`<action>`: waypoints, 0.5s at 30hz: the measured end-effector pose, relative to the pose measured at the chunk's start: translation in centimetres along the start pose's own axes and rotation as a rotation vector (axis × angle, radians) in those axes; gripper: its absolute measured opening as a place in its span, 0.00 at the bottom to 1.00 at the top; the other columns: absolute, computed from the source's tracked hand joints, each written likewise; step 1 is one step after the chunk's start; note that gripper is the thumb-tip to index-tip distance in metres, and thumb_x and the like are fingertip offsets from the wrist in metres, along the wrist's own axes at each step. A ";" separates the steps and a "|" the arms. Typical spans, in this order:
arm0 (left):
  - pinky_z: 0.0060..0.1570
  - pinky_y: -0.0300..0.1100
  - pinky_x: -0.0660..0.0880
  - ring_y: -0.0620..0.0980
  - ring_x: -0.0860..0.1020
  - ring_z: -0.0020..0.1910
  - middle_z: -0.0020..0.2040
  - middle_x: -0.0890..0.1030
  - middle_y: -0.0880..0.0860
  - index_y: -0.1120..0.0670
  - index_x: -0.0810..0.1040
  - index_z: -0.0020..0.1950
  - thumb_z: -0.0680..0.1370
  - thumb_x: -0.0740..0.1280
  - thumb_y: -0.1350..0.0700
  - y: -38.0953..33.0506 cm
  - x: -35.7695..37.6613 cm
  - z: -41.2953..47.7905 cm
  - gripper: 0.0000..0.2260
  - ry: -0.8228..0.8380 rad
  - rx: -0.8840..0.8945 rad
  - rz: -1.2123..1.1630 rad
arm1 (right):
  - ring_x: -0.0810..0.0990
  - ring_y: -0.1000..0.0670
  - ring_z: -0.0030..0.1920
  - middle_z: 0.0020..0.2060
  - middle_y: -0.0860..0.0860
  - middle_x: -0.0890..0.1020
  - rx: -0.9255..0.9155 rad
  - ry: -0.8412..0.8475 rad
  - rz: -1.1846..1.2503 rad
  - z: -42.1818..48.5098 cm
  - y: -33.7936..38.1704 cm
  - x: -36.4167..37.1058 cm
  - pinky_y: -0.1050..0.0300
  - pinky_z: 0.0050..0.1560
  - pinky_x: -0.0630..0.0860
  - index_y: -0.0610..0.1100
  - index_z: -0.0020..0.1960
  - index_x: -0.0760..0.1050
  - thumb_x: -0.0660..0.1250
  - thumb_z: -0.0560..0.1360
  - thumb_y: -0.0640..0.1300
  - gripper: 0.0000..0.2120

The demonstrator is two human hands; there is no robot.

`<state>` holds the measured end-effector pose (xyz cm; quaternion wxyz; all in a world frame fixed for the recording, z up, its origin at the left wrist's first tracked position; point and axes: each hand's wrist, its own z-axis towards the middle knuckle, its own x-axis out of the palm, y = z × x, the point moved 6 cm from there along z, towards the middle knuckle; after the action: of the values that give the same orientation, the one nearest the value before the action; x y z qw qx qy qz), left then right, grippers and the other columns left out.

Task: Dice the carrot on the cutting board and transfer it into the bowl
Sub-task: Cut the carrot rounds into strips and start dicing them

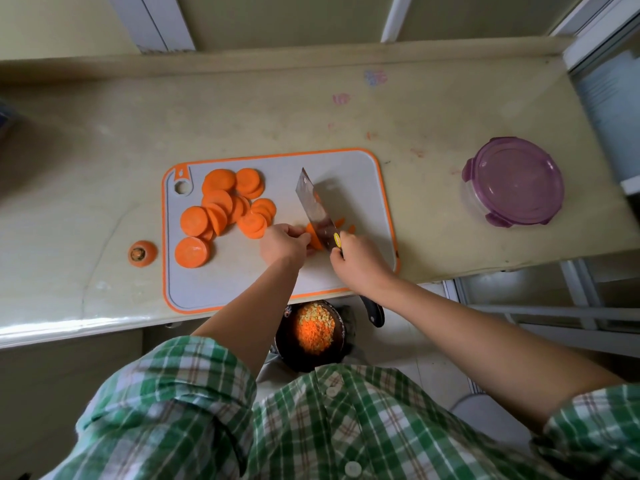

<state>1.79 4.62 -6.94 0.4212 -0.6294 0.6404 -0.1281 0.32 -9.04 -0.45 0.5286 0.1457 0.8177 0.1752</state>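
- Green checked shirt (311, 427) fills the bottom of the view, sleeves rolled up and both forearms bare.
- Bowl (304, 362), dark, sits below the counter's front edge, between the forearms. It holds fine orange and pale yellow dice. What it stands on cannot be told.
- Cutting board (349, 174), grey with an orange rim and a hanging hole at its far left corner, lies on the counter (104, 150). Its near edge overhangs the counter's front above the bowl.
- Carrot slices (221, 206), thick round discs, lie overlapping in a heap on the left half of the board.
- Carrot piece (316, 239) lies near the board's middle, against the left face of the blade. A few thin cut strips (343, 223) lie to the right of the blade.
- Left hand (284, 242) rests knuckles up on the board, fingers curled and pinching the carrot piece at the blade.
- Right hand (360, 259) is clamped around the handle of the cleaver (317, 209). The blade stands edge down and points away from the person. The black handle end juts out behind the wrist, past the board's near edge.
- Yellow sticker (337, 240) sits on the blade by the handle; its print is too small to read.
- Carrot top (142, 253) lies on the counter just left of the board.
- Clear container with a purple clip lid (516, 181) stands on the counter, well apart to the right of the board.
- Faint coloured scribbles (375, 77) mark the far counter; no words are legible.
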 end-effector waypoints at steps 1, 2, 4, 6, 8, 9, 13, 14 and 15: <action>0.43 0.44 0.81 0.46 0.78 0.28 0.38 0.81 0.51 0.54 0.77 0.39 0.74 0.73 0.62 0.0 0.0 0.0 0.07 -0.005 0.000 0.010 | 0.77 0.36 0.46 0.45 0.35 0.79 0.003 0.001 0.005 -0.1 0.0 0.2 0.55 0.37 0.61 0.38 0.47 0.70 0.57 0.78 0.39 0.06; 0.44 0.45 0.81 0.48 0.79 0.29 0.38 0.81 0.52 0.54 0.77 0.38 0.73 0.73 0.62 -0.1 0.0 0.1 0.08 -0.008 -0.004 0.018 | 0.77 0.37 0.45 0.43 0.36 0.79 0.004 -0.001 0.013 -0.2 0.0 0.3 0.55 0.37 0.61 0.39 0.45 0.68 0.57 0.78 0.39 0.05; 0.46 0.47 0.81 0.52 0.82 0.33 0.39 0.83 0.53 0.52 0.77 0.36 0.72 0.74 0.61 -0.1 0.0 0.2 0.09 -0.012 -0.016 0.031 | 0.77 0.37 0.43 0.41 0.37 0.79 0.010 -0.003 0.028 -0.4 0.1 0.8 0.54 0.36 0.61 0.41 0.43 0.65 0.56 0.78 0.39 0.05; 0.47 0.49 0.81 0.54 0.84 0.38 0.41 0.84 0.54 0.51 0.77 0.35 0.71 0.75 0.61 0.0 0.0 0.3 0.10 -0.012 -0.030 0.043 | 0.77 0.37 0.42 0.40 0.38 0.78 0.027 0.006 0.036 -0.3 0.1 1.3 0.54 0.36 0.62 0.42 0.42 0.64 0.56 0.78 0.39 0.06; 0.48 0.50 0.81 0.55 0.84 0.40 0.42 0.85 0.54 0.51 0.78 0.34 0.71 0.75 0.61 0.0 0.1 0.5 0.10 -0.002 -0.034 0.047 | 0.77 0.37 0.41 0.39 0.39 0.77 0.037 0.013 0.051 -0.2 0.1 1.6 0.54 0.36 0.61 0.42 0.43 0.64 0.56 0.78 0.39 0.06; 0.48 0.51 0.81 0.55 0.84 0.40 0.42 0.85 0.55 0.51 0.78 0.34 0.71 0.75 0.62 0.1 0.2 0.6 0.10 0.008 -0.032 0.045 | 0.77 0.37 0.41 0.37 0.41 0.75 0.042 0.012 0.055 -0.2 0.1 1.7 0.54 0.35 0.61 0.42 0.42 0.64 0.56 0.78 0.39 0.06; 0.48 0.51 0.81 0.55 0.84 0.40 0.42 0.85 0.55 0.52 0.78 0.33 0.70 0.75 0.63 0.3 0.3 1.0 0.11 0.035 -0.045 0.029 | 0.78 0.37 0.41 0.37 0.41 0.76 0.041 -0.008 0.052 0.3 -0.1 2.2 0.54 0.35 0.63 0.41 0.44 0.66 0.57 0.78 0.39 0.05; 0.49 0.51 0.81 0.55 0.84 0.40 0.41 0.85 0.55 0.52 0.78 0.33 0.70 0.75 0.63 0.4 0.2 1.1 0.10 0.041 -0.053 0.026 | 0.78 0.37 0.41 0.38 0.40 0.77 0.039 -0.016 0.053 0.4 -0.1 2.5 0.54 0.35 0.63 0.38 0.46 0.68 0.57 0.78 0.39 0.04; 0.49 0.51 0.81 0.55 0.84 0.39 0.41 0.85 0.55 0.52 0.78 0.33 0.71 0.75 0.63 0.4 0.2 1.1 0.10 0.047 -0.059 0.020 | 0.79 0.37 0.41 0.40 0.39 0.79 0.042 -0.026 0.050 0.6 -0.2 2.7 0.54 0.34 0.64 0.34 0.51 0.69 0.57 0.78 0.39 0.08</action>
<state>2.31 4.88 -7.94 0.3886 -0.6320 0.6598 -0.1195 -0.20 -7.97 -2.94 0.5313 0.1794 0.8105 0.1692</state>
